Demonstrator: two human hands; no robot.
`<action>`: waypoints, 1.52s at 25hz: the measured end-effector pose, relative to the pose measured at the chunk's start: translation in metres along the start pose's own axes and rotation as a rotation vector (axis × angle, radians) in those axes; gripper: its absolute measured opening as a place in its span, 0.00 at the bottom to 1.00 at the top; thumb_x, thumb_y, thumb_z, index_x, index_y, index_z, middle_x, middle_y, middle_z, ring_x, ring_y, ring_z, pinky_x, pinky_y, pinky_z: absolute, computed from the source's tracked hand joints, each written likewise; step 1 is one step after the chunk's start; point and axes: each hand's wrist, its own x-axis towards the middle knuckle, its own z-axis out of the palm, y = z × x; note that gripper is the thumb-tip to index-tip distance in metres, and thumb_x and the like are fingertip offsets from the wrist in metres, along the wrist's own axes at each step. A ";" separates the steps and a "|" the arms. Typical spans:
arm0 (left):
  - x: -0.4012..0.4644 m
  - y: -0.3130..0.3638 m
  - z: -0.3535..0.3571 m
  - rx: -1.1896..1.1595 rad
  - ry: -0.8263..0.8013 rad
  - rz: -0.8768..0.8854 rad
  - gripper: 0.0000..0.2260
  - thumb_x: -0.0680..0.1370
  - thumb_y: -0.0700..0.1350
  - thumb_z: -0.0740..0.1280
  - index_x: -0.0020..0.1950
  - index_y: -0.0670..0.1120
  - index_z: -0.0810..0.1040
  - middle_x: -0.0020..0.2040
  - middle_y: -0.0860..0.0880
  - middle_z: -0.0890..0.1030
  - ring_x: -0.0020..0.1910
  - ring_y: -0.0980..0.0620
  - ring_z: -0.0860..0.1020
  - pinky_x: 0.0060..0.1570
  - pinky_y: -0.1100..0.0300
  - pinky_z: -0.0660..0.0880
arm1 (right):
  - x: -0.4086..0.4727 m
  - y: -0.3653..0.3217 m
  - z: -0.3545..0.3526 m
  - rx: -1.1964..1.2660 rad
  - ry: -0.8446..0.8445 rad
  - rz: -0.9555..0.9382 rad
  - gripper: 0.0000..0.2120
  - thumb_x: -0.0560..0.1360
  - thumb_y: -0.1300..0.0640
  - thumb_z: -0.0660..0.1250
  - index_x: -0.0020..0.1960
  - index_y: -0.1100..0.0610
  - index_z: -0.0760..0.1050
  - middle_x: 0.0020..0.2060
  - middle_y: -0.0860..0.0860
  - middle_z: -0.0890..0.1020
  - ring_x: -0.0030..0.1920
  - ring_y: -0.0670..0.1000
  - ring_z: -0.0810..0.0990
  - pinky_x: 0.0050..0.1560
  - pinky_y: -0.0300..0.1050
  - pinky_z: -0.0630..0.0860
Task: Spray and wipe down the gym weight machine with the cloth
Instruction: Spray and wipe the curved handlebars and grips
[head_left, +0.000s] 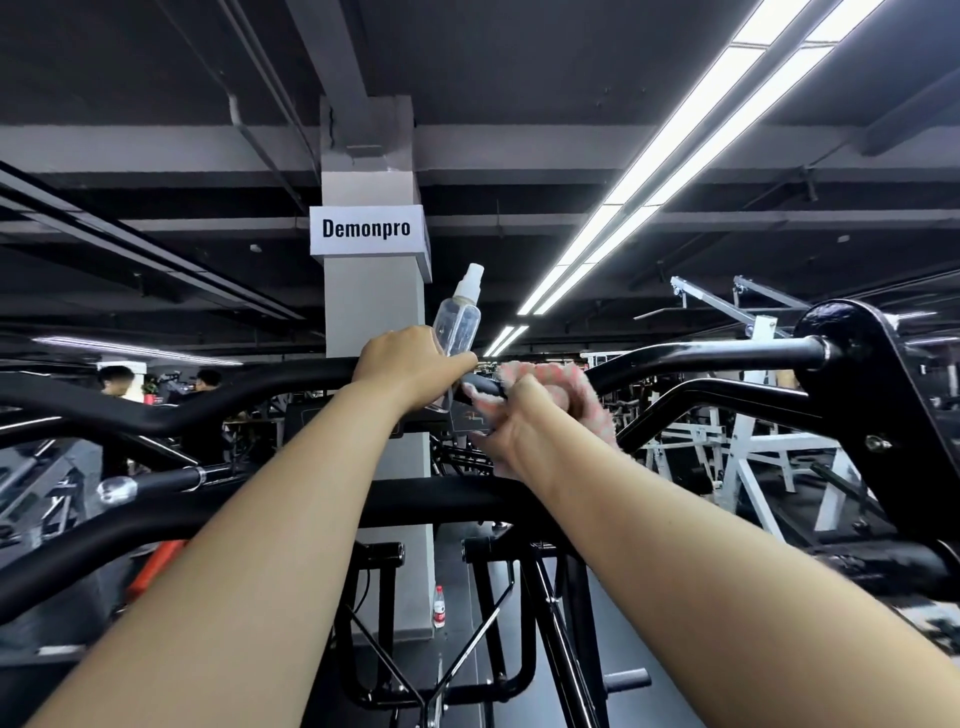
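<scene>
Head view looks up along both forearms to the black tubular top bar (675, 358) of the gym weight machine. The left hand (410, 369) is curled round a small clear plastic spray bottle with a white nozzle (457, 319), holding it upright with its body standing above the bar and the knuckles resting against the bar's middle. Just beside it, the right hand (519, 431) grips a pink-and-white checked cloth (561, 387), which is wrapped over the bar so the fabric covers its top and near face.

The step in hand looks like wiping the bar. To do it well, I would keep the cloth folded right round the tube (not only across the top), squeeze firmly, and slide toward the bar's right end where it meets the black end plate (878, 395), then work the left half. The bottle is best kept clear of the cloth's path. Whether the bar is already wet cannot be told.
</scene>
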 end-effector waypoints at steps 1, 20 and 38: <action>-0.001 -0.001 0.000 -0.007 -0.002 0.003 0.14 0.75 0.58 0.62 0.40 0.48 0.72 0.41 0.49 0.77 0.42 0.48 0.72 0.41 0.59 0.63 | -0.004 0.003 0.004 0.060 -0.011 0.057 0.18 0.81 0.48 0.52 0.61 0.59 0.72 0.51 0.53 0.83 0.45 0.52 0.81 0.59 0.51 0.72; -0.001 -0.001 -0.003 0.023 -0.035 -0.006 0.17 0.76 0.60 0.60 0.46 0.47 0.75 0.41 0.49 0.76 0.43 0.48 0.72 0.42 0.59 0.64 | -0.051 -0.112 -0.080 -1.987 0.493 -1.049 0.22 0.75 0.42 0.62 0.56 0.59 0.74 0.52 0.56 0.78 0.54 0.57 0.76 0.46 0.47 0.72; -0.001 -0.002 0.003 0.032 0.025 0.028 0.17 0.77 0.60 0.60 0.47 0.46 0.76 0.42 0.47 0.78 0.44 0.47 0.72 0.43 0.58 0.64 | 0.000 -0.118 -0.127 -2.199 0.049 -1.893 0.25 0.65 0.67 0.67 0.61 0.55 0.79 0.50 0.54 0.84 0.50 0.60 0.82 0.59 0.52 0.74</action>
